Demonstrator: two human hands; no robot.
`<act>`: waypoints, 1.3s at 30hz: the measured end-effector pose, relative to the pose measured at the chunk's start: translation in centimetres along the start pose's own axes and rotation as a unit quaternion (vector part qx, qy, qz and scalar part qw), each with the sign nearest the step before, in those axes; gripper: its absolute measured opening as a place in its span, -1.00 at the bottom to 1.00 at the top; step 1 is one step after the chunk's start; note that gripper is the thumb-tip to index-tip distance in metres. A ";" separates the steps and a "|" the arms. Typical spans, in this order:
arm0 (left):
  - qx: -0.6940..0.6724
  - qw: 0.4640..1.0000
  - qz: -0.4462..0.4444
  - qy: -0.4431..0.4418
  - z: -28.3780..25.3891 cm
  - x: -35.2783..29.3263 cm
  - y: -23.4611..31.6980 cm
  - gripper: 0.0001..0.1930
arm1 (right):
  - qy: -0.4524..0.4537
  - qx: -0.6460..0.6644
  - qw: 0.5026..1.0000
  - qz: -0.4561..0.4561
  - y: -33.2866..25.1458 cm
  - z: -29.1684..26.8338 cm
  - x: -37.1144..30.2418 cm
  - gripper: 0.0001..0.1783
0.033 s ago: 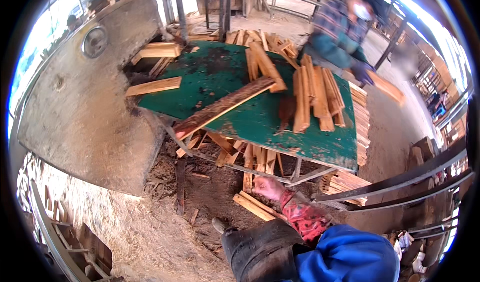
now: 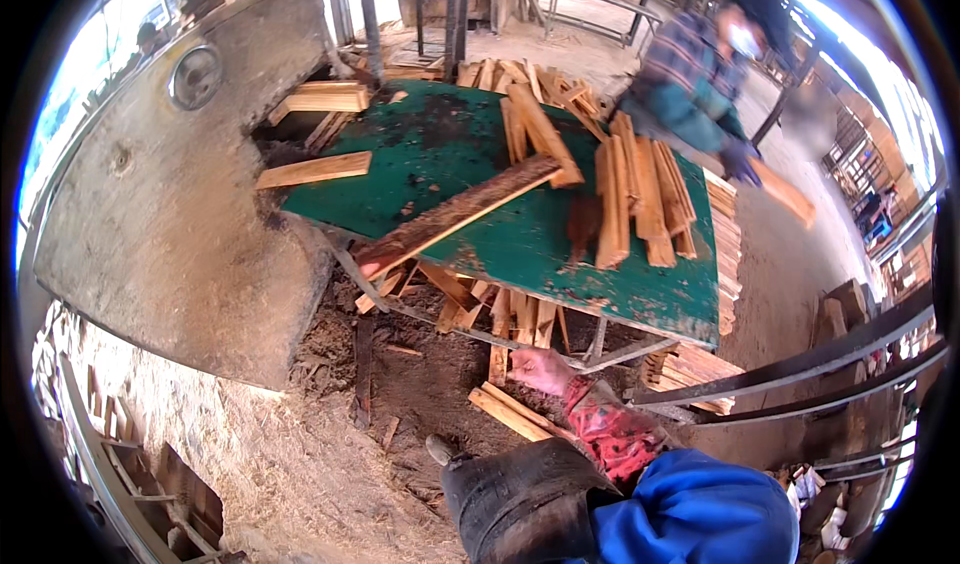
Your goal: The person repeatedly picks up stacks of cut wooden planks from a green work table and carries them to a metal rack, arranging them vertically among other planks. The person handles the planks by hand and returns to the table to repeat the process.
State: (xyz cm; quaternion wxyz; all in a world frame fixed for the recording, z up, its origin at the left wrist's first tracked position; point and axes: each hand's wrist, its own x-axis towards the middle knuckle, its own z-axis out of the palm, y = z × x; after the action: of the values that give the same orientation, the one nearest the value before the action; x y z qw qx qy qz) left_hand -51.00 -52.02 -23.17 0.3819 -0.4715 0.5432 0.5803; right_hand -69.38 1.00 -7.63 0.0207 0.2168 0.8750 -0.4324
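My right hand (image 2: 541,370), in a red patterned sleeve, reaches below the near edge of a green tabletop (image 2: 450,224). Its fingers look curled, beside a metal rail and the lower end of an upright wood slat (image 2: 499,336); whether anything is in them is hidden. Just below the hand, two pale slats (image 2: 508,413) lie slanted by my dark apron (image 2: 530,504). My left hand is out of sight. A long bark-edged board (image 2: 450,214) crosses the tabletop, its near end jutting past the edge. Bundled slats (image 2: 645,199) rest on the right side.
A large metal machine table (image 2: 180,234) with a round fitting stands at the left. Across the tabletop, a co-worker's gloved hand (image 2: 740,161) holds a board (image 2: 785,192). Metal rails (image 2: 800,369) run along the right. Sawdust (image 2: 330,464) covers the floor.
The view has shifted slightly, so the tabletop and boards sit a little further right. My right hand stays in nearly the same place.
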 end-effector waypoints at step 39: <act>0.069 0.950 0.222 -0.207 29.3 -0.4 45.6 -0.70 | -0.053 -0.285 0.945 -0.154 -12.9 -12.6 23.4 -0.17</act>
State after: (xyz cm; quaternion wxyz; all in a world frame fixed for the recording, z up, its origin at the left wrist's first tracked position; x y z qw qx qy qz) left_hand -98.38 -28.32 -11.51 0.3793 -0.1813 0.5816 0.6964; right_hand -93.76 12.23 4.64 0.0612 0.0418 0.9819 -0.1741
